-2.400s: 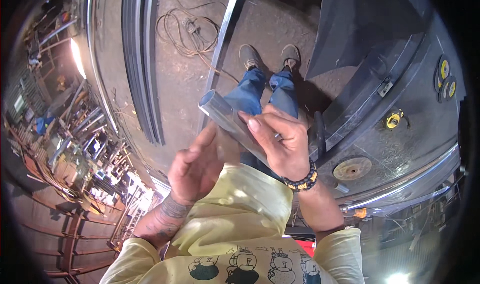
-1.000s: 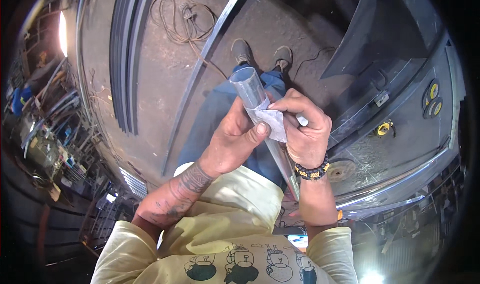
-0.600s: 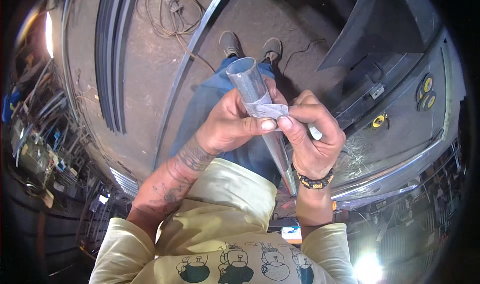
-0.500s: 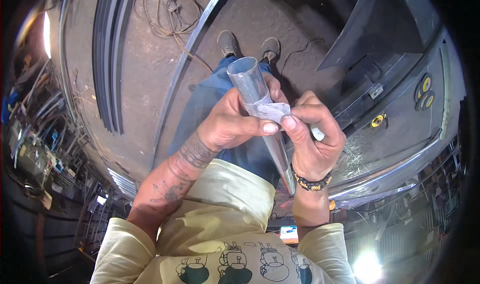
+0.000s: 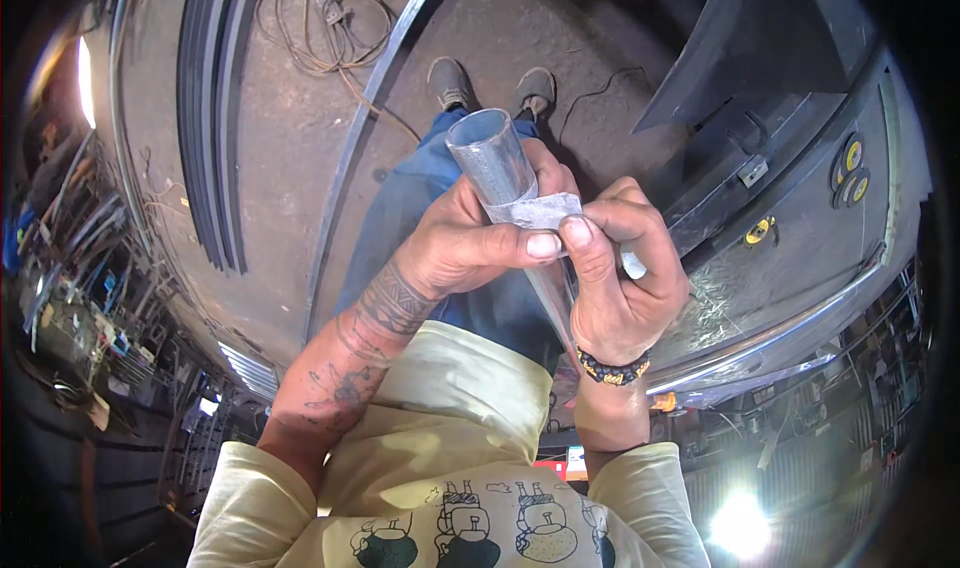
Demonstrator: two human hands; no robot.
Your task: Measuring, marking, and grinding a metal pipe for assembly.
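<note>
A shiny round metal pipe point(image 5: 507, 176) slants through the middle of the view, its hollow end pointing away from me. My left hand point(image 5: 470, 236) is closed around it, thumb lying along the near side. A whitish strip point(image 5: 540, 211), like paper or tape, wraps partly round the pipe just beyond that thumb. Between thumb and forefinger, my right hand point(image 5: 625, 258) pinches the strip's loose right end. Something small and white point(image 5: 632, 265) shows inside the curl of my right hand; I cannot make out what it is. The pipe's lower part passes behind my right wrist.
A coiled brown cord point(image 5: 330, 28) lies on the floor at far left, beside dark metal bars point(image 5: 215, 118) and a long metal strip point(image 5: 350, 158). Rightward, several yellow-and-black discs point(image 5: 851, 173) rest on a metal sheet near a bent dark plate point(image 5: 745, 58).
The right hand has shifted slightly left and the strip's loose end now lies flatter against the pipe. Both hands keep their hold.
</note>
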